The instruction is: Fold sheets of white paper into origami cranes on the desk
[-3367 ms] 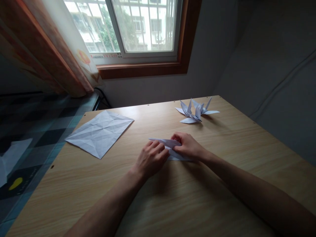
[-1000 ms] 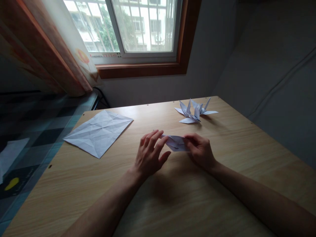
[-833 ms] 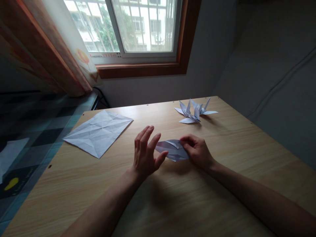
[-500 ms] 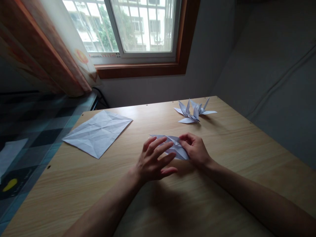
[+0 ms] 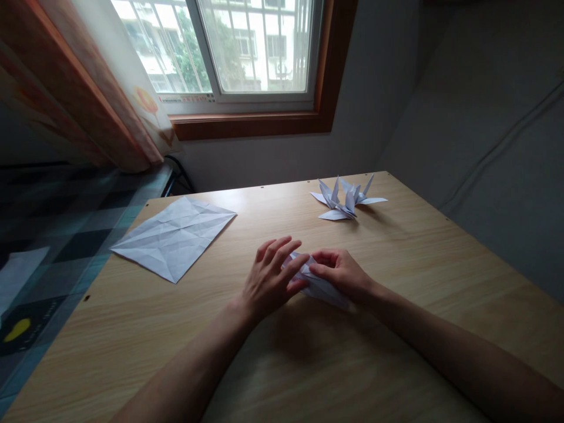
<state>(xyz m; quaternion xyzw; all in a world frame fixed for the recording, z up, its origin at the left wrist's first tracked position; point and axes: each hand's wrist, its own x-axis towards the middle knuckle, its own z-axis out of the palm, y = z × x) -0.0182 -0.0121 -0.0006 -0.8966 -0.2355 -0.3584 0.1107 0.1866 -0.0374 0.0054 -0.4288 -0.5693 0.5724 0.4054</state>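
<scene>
A small folded white paper (image 5: 324,289) is between my two hands near the middle of the table, its lower right point angled toward me. My right hand (image 5: 346,273) is closed on it, thumb and fingers pinching its upper right side. Around the left part of the paper is my left hand (image 5: 273,279), thumb at the near edge and index finger over the top. The other left fingers stretch out loosely above it and hide that end.
White folded paper figures (image 5: 341,202) with pointed tips stand at the table's back right. A creased white sheet (image 5: 176,238) lies at the left of the wooden table (image 5: 185,352). Beyond the left edge is a surface with checkered cloth (image 5: 79,241). A window (image 5: 259,47) is behind.
The folded paper has turned, its near point now reaching lower right. My left thumb and index finger have closed in on it, and my right hand has shifted slightly left and down.
</scene>
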